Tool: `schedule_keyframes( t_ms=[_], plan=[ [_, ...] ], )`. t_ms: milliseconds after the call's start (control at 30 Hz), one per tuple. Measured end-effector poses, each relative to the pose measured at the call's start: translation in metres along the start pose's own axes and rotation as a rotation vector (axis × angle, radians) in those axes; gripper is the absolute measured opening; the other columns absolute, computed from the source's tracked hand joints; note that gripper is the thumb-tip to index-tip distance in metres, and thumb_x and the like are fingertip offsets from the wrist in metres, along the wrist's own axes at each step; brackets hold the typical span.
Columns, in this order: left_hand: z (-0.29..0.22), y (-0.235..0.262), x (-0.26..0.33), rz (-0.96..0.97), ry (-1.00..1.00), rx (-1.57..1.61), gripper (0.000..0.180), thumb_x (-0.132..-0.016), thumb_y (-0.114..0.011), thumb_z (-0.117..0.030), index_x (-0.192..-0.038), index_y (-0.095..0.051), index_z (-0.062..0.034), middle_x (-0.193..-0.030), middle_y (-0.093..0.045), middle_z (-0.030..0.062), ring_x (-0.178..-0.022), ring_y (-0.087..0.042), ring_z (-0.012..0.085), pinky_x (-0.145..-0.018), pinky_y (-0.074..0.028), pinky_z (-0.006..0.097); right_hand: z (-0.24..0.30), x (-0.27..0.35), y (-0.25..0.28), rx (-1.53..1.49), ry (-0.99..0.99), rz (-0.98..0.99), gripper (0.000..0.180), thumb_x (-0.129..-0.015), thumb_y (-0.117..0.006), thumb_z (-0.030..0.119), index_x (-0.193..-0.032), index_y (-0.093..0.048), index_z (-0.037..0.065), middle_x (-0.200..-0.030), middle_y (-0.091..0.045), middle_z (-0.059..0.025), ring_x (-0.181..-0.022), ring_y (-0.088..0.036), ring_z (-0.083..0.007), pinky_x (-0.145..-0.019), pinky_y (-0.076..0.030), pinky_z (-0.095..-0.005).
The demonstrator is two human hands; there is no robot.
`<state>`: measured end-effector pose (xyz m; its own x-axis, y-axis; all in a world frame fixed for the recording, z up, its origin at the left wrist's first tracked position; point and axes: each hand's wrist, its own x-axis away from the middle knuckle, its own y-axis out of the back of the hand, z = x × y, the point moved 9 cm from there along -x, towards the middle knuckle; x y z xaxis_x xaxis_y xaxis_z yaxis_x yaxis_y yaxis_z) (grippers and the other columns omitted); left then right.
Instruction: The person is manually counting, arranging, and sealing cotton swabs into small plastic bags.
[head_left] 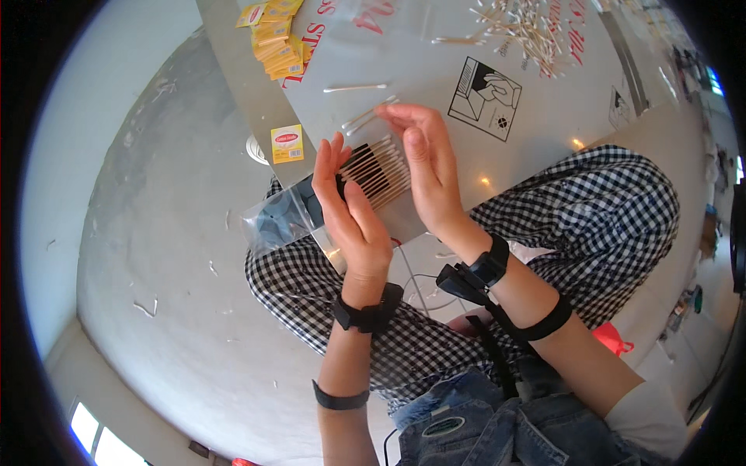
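Observation:
A clear plastic bag point(268, 225) with a black card lies at the table's near edge. A row of cotton swabs point(386, 165) lies side by side on the bag's black printed part. My left hand point(353, 225) rests against the left side of the swabs, fingers stretched and thumb apart; its palm-side contact is partly hidden. My right hand point(427, 167) stands on the other side of the row, thumb away from the fingers. Its fingertips reach a few loose cotton swabs point(361, 121) just beyond the row. Another single swab point(355, 88) lies farther off.
A heap of cotton swabs point(536, 35) lies at the far right of the grey table point(420, 66). Several yellow packets point(273, 43) are stacked at the far left. One yellow packet point(287, 144) lies near the left edge, by a white round object point(256, 150) beyond it.

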<state>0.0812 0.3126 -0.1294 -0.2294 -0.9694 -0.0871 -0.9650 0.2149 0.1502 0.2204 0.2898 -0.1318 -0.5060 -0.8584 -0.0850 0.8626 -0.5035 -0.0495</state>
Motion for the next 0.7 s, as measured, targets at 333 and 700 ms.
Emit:
schedule_keyframes(
  t_ms=[333,700],
  plan=[
    [0.008,-0.009,-0.016,-0.190,0.132,0.483,0.061,-0.106,-0.035,-0.034,-0.154,-0.027,0.0019,-0.157,-0.034,0.0257,-0.150,-0.027,0.0329,-0.125,-0.014,0.046,0.001,0.003,-0.003,0.055,-0.028,-0.041,0.044,-0.111,-0.038,0.035,-0.130,-0.050,-0.002,-0.131,-0.059,-0.0179,-0.128,-0.055,-0.0248,-0.114,-0.039,-0.0400],
    [-0.015,-0.029,-0.018,0.071,-0.009,-0.107,0.073,-0.097,-0.057,-0.022,-0.155,-0.022,0.0049,-0.161,-0.026,0.0279,-0.152,-0.020,0.0409,-0.122,-0.017,0.053,-0.007,-0.007,0.038,0.012,-0.039,-0.186,0.041,-0.111,-0.037,0.033,-0.128,-0.051,-0.002,-0.129,-0.060,-0.0184,-0.127,-0.056,-0.0262,-0.113,-0.040,-0.0412]
  ],
)
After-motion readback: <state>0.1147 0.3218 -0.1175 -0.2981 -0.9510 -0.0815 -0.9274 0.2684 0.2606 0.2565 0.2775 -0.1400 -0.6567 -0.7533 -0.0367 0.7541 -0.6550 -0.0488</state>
